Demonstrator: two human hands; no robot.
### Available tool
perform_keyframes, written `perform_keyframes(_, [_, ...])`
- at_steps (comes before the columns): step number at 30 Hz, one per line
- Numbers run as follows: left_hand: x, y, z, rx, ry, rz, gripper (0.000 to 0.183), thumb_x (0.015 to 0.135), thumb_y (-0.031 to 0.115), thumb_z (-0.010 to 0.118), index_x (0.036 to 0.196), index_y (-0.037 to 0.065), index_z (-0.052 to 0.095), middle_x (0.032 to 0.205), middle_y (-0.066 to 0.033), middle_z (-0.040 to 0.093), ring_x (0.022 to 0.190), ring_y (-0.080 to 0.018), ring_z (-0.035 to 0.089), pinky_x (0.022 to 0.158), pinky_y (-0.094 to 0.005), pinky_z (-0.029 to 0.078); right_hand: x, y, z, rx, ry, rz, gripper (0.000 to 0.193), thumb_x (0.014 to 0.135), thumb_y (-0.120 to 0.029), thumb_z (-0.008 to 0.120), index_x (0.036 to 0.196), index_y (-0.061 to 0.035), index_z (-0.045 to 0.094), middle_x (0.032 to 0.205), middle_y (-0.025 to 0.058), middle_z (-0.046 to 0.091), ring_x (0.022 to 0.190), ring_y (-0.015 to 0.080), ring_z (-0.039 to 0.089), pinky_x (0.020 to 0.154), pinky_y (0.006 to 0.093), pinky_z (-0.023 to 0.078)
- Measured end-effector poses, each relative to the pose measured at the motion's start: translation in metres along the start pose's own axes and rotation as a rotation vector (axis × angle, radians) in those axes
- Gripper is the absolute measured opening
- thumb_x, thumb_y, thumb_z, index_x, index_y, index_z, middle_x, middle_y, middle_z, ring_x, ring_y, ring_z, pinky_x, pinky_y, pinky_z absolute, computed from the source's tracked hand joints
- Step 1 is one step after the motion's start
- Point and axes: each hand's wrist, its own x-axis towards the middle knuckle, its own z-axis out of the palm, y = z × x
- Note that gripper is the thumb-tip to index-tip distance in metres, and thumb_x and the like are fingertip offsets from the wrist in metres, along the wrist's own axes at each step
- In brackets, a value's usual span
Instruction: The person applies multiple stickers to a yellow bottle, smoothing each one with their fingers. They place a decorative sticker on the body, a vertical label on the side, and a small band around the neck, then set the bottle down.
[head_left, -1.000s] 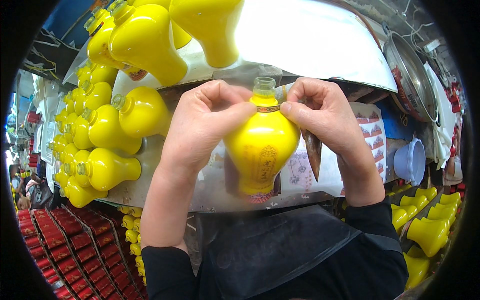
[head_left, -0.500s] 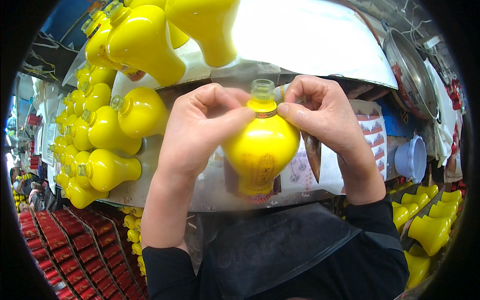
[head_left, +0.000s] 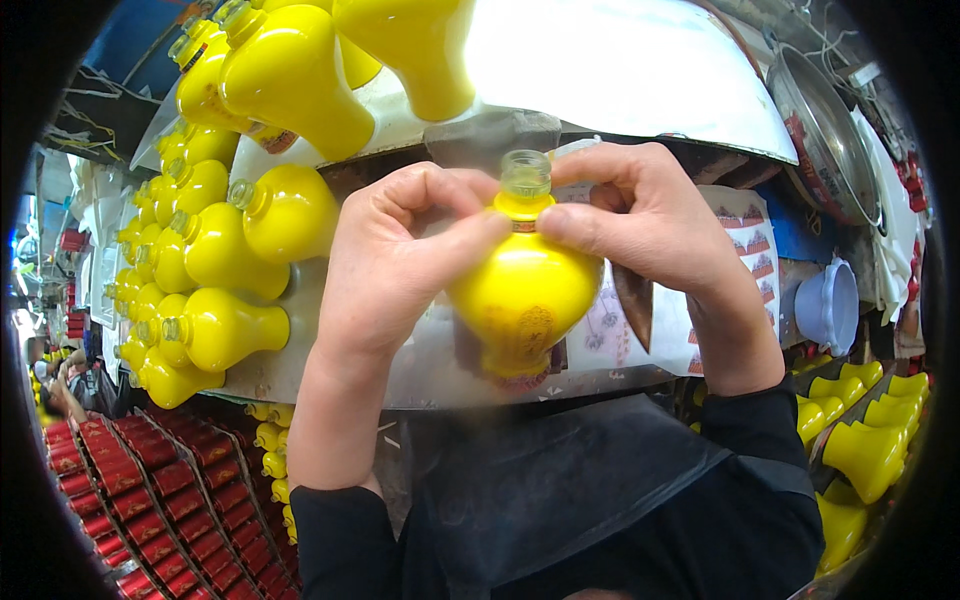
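A round yellow bottle with a clear threaded neck is held upright in front of me. My left hand grips its left shoulder, thumb pressed at the collar below the neck. My right hand holds the right side, thumb and forefinger pinching the same collar. The bottle's mouth has no cap. A faint printed patch shows low on its body.
Many more yellow bottles lie in rows on a metal tray to the left and above. Further yellow bottles sit at the lower right. Red boxes fill the lower left. A blue lid and a metal bowl stand at right.
The bottle has turned slightly between my fingers, and both thumbs have closed in on its collar. My hands stay at the same place.
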Motion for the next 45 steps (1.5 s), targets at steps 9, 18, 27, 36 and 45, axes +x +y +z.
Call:
perform_keyframes(9, [-0.009,0.001,-0.002,0.035,0.007,0.028,0.011,0.082,0.005,0.079,0.080,0.002,0.069,0.101,-0.0062,0.073,0.093,-0.0110,0.064,0.090,-0.0273,0.051,0.001,-0.005,0.001,-0.003,-0.099,0.069,0.047,0.090,-0.033,0.076,0.115,0.0072,0.073,0.099,0.0165,0.074,0.090,0.0221,0.073,0.078,0.0305,0.059])
perform_keyframes(18, [-0.011,0.003,-0.007,0.071,-0.023,0.060,0.012,0.080,0.006,0.081,0.085,0.001,0.072,0.100,-0.0062,0.073,0.096,-0.0112,0.065,0.092,-0.0275,0.051,0.000,-0.007,0.001,-0.016,-0.145,0.024,0.041,0.091,-0.029,0.075,0.114,0.0055,0.074,0.098,0.0135,0.073,0.087,0.0188,0.071,0.078,0.0290,0.058])
perform_keyframes(27, [-0.010,0.009,-0.013,0.111,-0.081,0.031,0.016,0.081,0.007,0.082,0.092,-0.001,0.074,0.102,-0.0070,0.076,0.095,-0.0118,0.068,0.091,-0.0284,0.054,-0.004,-0.012,0.004,-0.105,-0.087,0.014,0.052,0.082,-0.038,0.080,0.111,0.0046,0.074,0.092,0.0113,0.071,0.078,0.0164,0.067,0.069,0.0261,0.052])
perform_keyframes(36, [-0.007,0.011,-0.031,0.023,-0.221,0.015,0.014,0.085,0.005,0.077,0.098,-0.002,0.076,0.104,-0.0073,0.076,0.096,-0.0128,0.069,0.091,-0.0290,0.055,-0.005,-0.022,0.010,-0.110,-0.090,0.005,0.049,0.080,-0.036,0.081,0.112,0.0011,0.075,0.083,0.0034,0.066,0.062,0.0058,0.053,0.056,0.0216,0.039])
perform_keyframes(45, [0.007,0.014,-0.039,0.221,-0.289,-0.014,0.013,0.088,0.010,0.075,0.095,-0.001,0.079,0.090,-0.0056,0.076,0.087,-0.0121,0.069,0.086,-0.0278,0.055,-0.006,-0.025,0.013,-0.106,-0.095,0.008,0.047,0.079,-0.034,0.081,0.111,0.0005,0.075,0.083,0.0014,0.065,0.060,0.0035,0.049,0.055,0.0198,0.036])
